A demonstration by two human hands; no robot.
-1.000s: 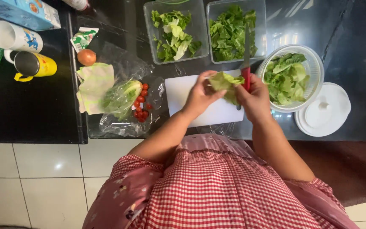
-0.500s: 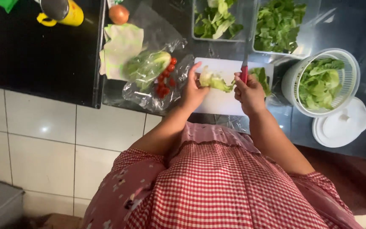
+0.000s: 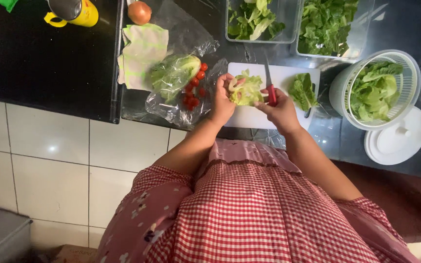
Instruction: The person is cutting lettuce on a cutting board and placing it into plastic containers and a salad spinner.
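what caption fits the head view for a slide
Left hand holds a lettuce piece over the white cutting board; right hand grips a red-handled knife.

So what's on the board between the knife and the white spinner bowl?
A loose green leaf lies on the white board, between the knife and the spinner bowl, seen in the head view.

This is a home kitchen: a dark, glossy stone bench (image 3: 45,63) edged by pale square wall tiles (image 3: 49,146) carries a white rectangular plastic cutting board (image 3: 288,78), a white plastic salad spinner basket (image 3: 405,63) full of green leaves and two clear rectangular plastic tubs of lettuce (image 3: 261,22). Around them lie red cherry tomatoes (image 3: 193,90) on a clear plastic bag, a brown onion (image 3: 139,12) and a yellow mug (image 3: 74,12). The person wears a red-and-white checked apron (image 3: 269,214), homely cooking dress.
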